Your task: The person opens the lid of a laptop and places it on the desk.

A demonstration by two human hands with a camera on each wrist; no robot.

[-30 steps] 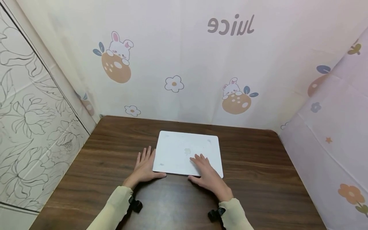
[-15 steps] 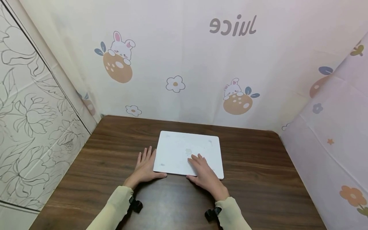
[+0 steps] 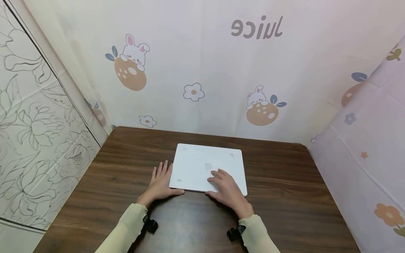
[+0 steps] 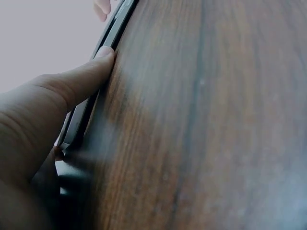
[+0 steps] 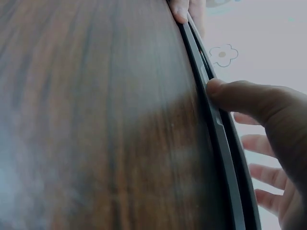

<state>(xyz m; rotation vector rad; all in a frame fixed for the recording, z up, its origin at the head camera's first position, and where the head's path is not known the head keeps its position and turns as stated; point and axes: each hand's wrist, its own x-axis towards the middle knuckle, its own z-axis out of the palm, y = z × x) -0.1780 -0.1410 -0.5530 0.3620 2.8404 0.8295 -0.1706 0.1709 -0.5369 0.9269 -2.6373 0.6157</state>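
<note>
A white laptop (image 3: 193,163), its lid down, lies flat on the brown table. My left hand (image 3: 159,184) rests at its left side with fingers straight and spread; the thumb lies along the front edge. In the left wrist view that thumb of my left hand (image 4: 43,108) touches the laptop's dark side edge (image 4: 76,124). Over the lid's front right part is my right hand (image 3: 228,191), fingers apart. The right wrist view shows the right hand's (image 5: 283,115) thumb tip against the front edge (image 5: 228,158), by a notch; a narrow dark gap runs between lid and base.
The wood-grain table (image 3: 278,179) extends around the laptop on all sides. Behind it hangs a pale curtain (image 3: 221,70) with rabbits and flowers, and more patterned cloth (image 3: 367,154) stands on the right. A flower-line panel (image 3: 34,123) is on the left.
My right hand has shifted a little left over the laptop, and its fingers lie slightly differently. The left hand and the laptop stay in place.
</note>
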